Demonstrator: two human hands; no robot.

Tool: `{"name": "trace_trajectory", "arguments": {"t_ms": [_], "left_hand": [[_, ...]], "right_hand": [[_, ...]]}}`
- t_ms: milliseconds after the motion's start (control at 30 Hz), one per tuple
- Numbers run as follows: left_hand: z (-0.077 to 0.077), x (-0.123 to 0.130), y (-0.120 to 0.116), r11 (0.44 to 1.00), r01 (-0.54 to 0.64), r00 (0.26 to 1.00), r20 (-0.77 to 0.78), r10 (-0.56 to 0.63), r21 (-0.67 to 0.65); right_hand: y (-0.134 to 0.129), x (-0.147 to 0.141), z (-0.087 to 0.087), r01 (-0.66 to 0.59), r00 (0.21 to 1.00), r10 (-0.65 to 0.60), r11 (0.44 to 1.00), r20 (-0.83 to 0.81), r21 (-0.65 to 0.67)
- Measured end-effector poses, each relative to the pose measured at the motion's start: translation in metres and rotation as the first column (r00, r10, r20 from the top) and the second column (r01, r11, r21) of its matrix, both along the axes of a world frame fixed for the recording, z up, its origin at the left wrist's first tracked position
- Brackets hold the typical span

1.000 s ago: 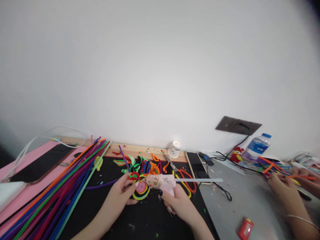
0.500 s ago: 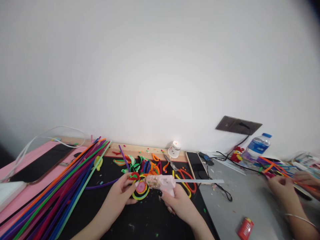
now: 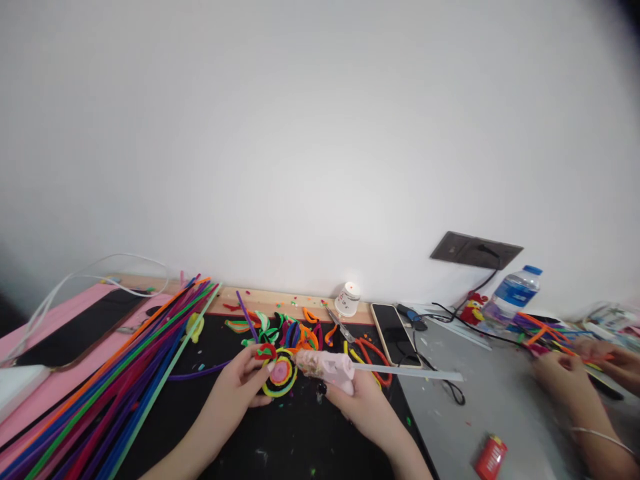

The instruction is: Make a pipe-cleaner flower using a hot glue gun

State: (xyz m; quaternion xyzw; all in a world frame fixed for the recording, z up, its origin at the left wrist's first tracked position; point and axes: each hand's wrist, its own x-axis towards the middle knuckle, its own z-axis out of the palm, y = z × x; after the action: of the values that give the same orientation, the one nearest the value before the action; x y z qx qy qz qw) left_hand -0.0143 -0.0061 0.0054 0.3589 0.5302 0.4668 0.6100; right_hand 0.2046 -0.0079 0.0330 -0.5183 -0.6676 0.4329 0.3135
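Between the fingers of my left hand (image 3: 241,385) is a round pipe-cleaner coil (image 3: 280,373), pink in the middle with yellow, orange and black rings and a red and green piece at its upper left. My right hand (image 3: 357,400) is wrapped round a pale pink hot glue gun (image 3: 333,369). A long whitish glue stick (image 3: 410,372) juts out of its back to the right. The gun's nozzle end points left, close to the coil's right edge. Just behind both hands lie several bent pipe-cleaner pieces (image 3: 273,330) in green, orange and purple.
Long pipe cleaners (image 3: 125,373) lie across the left side. Scissors (image 3: 345,327), a white cup (image 3: 349,299) and a phone (image 3: 395,335) stand or lie behind. A red lighter (image 3: 491,457) and a water bottle (image 3: 513,293) are at right, near a co-worker's hands (image 3: 565,377).
The glue gun has shifted slightly right, its nozzle end off the coil, so more of the coil shows. The coil has moved slightly left. At right, the co-worker's hands have moved a little.
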Motion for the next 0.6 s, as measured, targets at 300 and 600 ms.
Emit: {"name": "trace_trajectory", "arguments": {"t_ms": [300, 600], "left_hand": [[0.005, 0.0, -0.001, 1.0, -0.023, 1.0, 0.004, 0.023, -0.02], [0.009, 0.003, -0.003, 0.998, -0.06, 0.998, 0.01, 0.06, -0.026]], "right_hand": [[0.011, 0.014, -0.01, 0.098, 0.956, -0.123, 0.99, -0.266, -0.103], [0.021, 0.024, -0.017, 0.42, 0.874, -0.408, 0.907, -0.266, -0.01]]}}
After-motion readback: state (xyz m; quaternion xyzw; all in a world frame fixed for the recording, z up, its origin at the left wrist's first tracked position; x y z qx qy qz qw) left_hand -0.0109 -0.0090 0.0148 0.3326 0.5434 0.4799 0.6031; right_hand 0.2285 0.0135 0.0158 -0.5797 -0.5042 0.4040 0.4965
